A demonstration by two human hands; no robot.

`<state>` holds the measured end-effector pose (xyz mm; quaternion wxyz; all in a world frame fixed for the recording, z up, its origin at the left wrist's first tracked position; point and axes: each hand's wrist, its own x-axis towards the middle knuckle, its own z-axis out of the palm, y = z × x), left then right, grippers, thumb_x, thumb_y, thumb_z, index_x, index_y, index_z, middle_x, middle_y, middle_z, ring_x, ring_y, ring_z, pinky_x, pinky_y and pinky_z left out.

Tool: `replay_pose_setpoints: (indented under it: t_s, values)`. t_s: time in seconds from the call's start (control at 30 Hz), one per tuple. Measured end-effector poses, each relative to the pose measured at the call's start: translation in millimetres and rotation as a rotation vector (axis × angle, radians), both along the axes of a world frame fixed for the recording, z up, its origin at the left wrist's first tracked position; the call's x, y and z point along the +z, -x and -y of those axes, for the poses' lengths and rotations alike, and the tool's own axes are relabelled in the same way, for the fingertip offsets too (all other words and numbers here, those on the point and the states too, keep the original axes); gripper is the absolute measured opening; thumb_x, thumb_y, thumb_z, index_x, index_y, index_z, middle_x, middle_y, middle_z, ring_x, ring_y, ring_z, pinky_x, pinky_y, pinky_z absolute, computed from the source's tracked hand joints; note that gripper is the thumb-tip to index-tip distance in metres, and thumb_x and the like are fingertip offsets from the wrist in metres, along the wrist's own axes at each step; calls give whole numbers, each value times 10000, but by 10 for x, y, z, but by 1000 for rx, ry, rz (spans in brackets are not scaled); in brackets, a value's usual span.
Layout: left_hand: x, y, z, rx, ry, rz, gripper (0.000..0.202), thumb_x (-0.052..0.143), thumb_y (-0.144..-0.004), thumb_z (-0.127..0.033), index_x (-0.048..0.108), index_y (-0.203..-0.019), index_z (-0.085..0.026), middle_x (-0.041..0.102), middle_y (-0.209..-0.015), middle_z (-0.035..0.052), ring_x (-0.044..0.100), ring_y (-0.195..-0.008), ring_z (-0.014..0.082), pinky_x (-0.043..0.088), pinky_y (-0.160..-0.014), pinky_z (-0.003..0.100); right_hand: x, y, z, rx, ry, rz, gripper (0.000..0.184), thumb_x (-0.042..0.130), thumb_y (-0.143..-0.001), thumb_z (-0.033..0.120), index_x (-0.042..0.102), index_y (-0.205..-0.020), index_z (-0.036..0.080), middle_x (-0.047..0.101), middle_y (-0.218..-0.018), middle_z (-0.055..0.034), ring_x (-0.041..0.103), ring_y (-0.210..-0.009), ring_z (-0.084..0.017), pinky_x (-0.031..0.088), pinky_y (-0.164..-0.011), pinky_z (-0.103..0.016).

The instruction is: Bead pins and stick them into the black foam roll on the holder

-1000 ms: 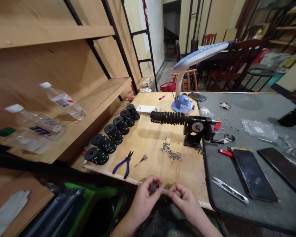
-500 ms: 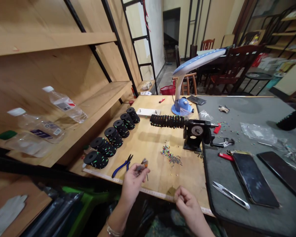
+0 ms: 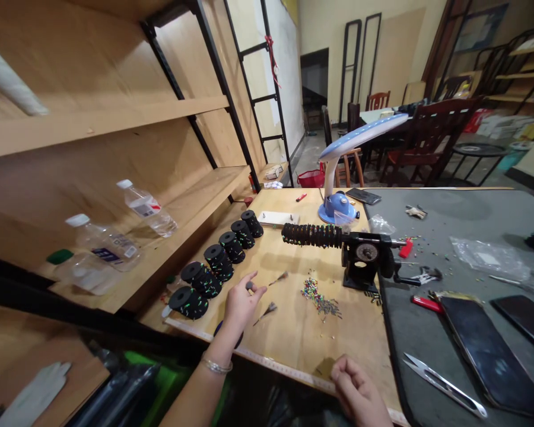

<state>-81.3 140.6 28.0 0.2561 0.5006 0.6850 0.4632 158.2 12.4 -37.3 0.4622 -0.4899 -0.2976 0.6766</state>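
Note:
My left hand reaches out over the wooden table, fingers spread and nothing clearly in them. Two small feathery tufts lie just beyond it, one ahead of the fingertips and one to its right. A row of black spools with bright flecks runs along the table's left side, close to this hand. My right hand rests at the table's front edge with curled fingers, thumb pressed to forefinger; what it holds, if anything, is hidden. A pile of coloured beads lies between the hands.
A black hand-crank winder carries a dark coiled rod. Behind it stands a blue desk lamp. On the grey mat lie thread snips, phones and a red lighter. Water bottles lie on the left shelf.
My left hand left the right hand, carried a small tuft forward and left over the table, and let it go near the spools. My right hand stayed at the front edge. The view tilted up.

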Motion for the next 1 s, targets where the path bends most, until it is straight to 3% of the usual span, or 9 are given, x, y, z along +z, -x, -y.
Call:
replay_pose_setpoints:
  t_s: [0.07, 0.17, 0.33, 0.47, 0.57, 0.67, 0.8, 0.87, 1.0]
  values:
    - [56, -51, 97, -31, -27, 15, 412, 707, -652, -352, 666, -1004, -143, 535, -582, -60, 499, -495, 117, 414, -530, 232, 19, 2, -4, -17, -3, 10, 516, 669, -631, 676, 438, -651, 215, 209, -447, 136, 133, -413, -50, 89, -426, -198]
    - [109, -217, 396, -136, -16, 93, 260, 672, -714, -398, 654, -777, -146, 587, -640, -8, 557, -618, 141, 439, -600, 233, 62, 6, -11, -25, -40, 47, 494, 648, -668, 664, 459, -668, 208, 226, -458, 133, 154, -420, -54, 121, -427, -195]
    - [-20, -688, 1051, -379, 363, 506, 363, 733, -672, -479, 642, -644, -128, 434, -491, -56, 356, -437, 65, 270, -423, 188, 120, 3, 2, -38, -193, 205, 415, 610, -747, 591, 524, -680, 190, 341, -522, 85, 298, -473, -91, 256, -460, -210]
    - [-164, -973, 1262, -351, 484, 765, 495, 778, -583, -542, 698, -799, -104, 400, -483, -77, 254, -401, 33, 161, -390, 179, 104, 9, 64, -31, -336, 364, 380, 544, -819, 531, 543, -667, 182, 431, -580, 42, 404, -547, -126, 339, -527, -229]
    - [-199, -1022, 1206, -298, 486, 852, 472, 802, -540, -537, 661, -689, -112, 360, -462, -91, 211, -393, 26, 105, -386, 184, 76, 7, 124, 34, -405, 440, 345, 517, -856, 483, 555, -691, 182, 489, -600, 22, 451, -568, -139, 364, -551, -235]
    - [-189, -974, 1125, -283, 444, 789, 430, 797, -560, -508, 588, -575, -133, 363, -450, -84, 220, -398, 35, 116, -388, 188, 79, -23, 156, 60, -445, 517, 323, 498, -880, 448, 576, -709, 184, 542, -617, 3, 499, -585, -154, 384, -565, -243]
    - [-146, -886, 1098, -329, 318, 556, 363, 744, -662, -449, 578, -550, -146, 407, -468, -57, 335, -457, 78, 260, -439, 196, 165, -126, 126, 118, -476, 637, 284, 533, -865, 421, 666, -755, 197, 650, -666, -42, 586, -633, -198, 445, -603, -279]
    - [-112, -868, 1112, -376, 270, 433, 324, 708, -711, -411, 592, -561, -148, 450, -491, -38, 395, -501, 103, 314, -490, 209, 243, -186, 94, 109, -503, 659, 228, 598, -827, 395, 701, -917, 213, 716, -855, -90, 637, -799, -250, 486, -724, -326]
    - [-22, -883, 1158, -420, 241, 257, 262, 656, -764, -351, 629, -589, -157, 545, -533, 0, 478, -542, 141, 362, -527, 226, 424, -219, 43, 88, -488, 558, 439, 605, -831, 354, 555, -1249, 229, 628, -1218, -140, 584, -1086, -281, 504, -802, -345]
